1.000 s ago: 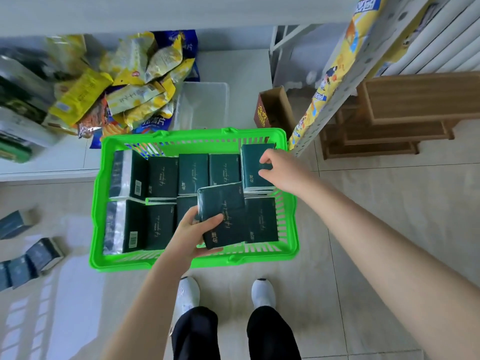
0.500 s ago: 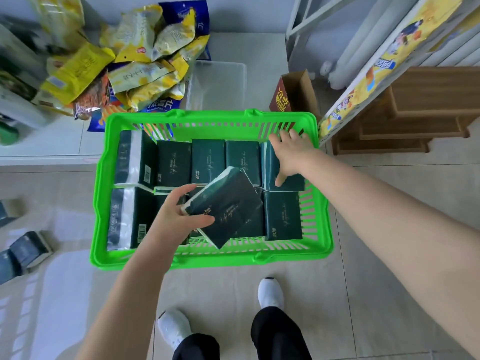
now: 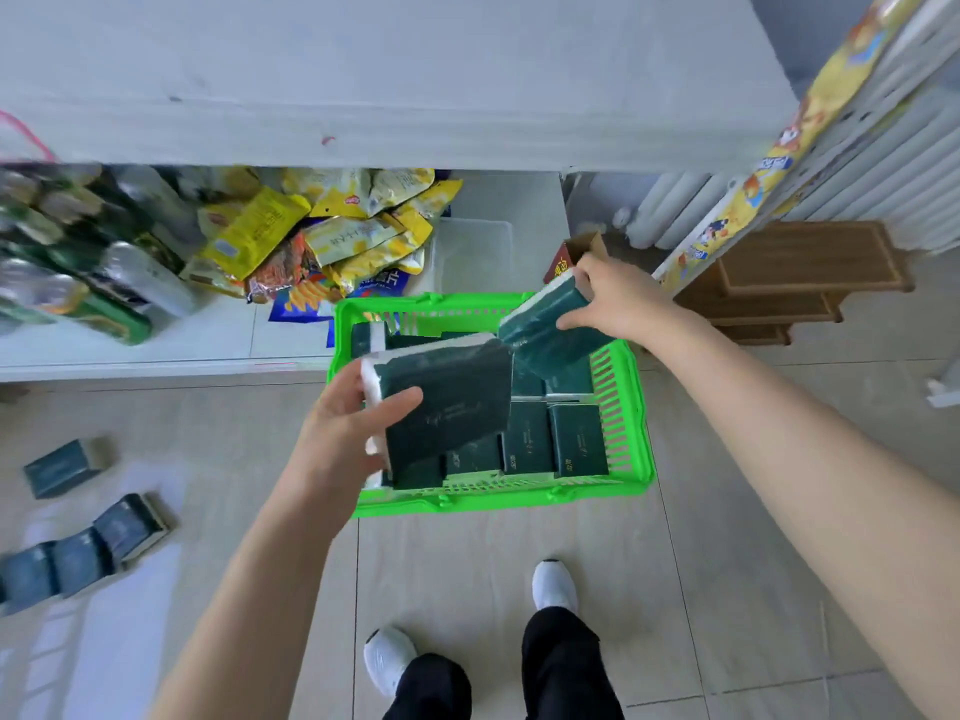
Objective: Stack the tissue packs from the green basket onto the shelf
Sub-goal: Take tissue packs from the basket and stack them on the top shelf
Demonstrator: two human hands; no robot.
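Grips one dark green tissue pack (image 3: 452,402) in the left hand (image 3: 345,433), thumb curled across its face, above the green basket (image 3: 635,407). Clasps a second pack (image 3: 540,327), tilted, in the right hand (image 3: 618,298) over the far rim. Shows further packs (image 3: 576,439) standing inside the basket, below the white shelf (image 3: 395,85).

The bright green slatted plastic basket (image 3: 509,495) has a smooth, faintly shiny rim. The dark green rectangular tissue packs (image 3: 576,439) wear thin plastic film with a soft sheen (white paper shows at the ends of the two held up). Yellow crinkled foil snack bags (image 3: 332,236) glint. The pale floor tiles (image 3: 498,563) look smooth, and the brown stepped stands (image 3: 810,262) are matt wood.
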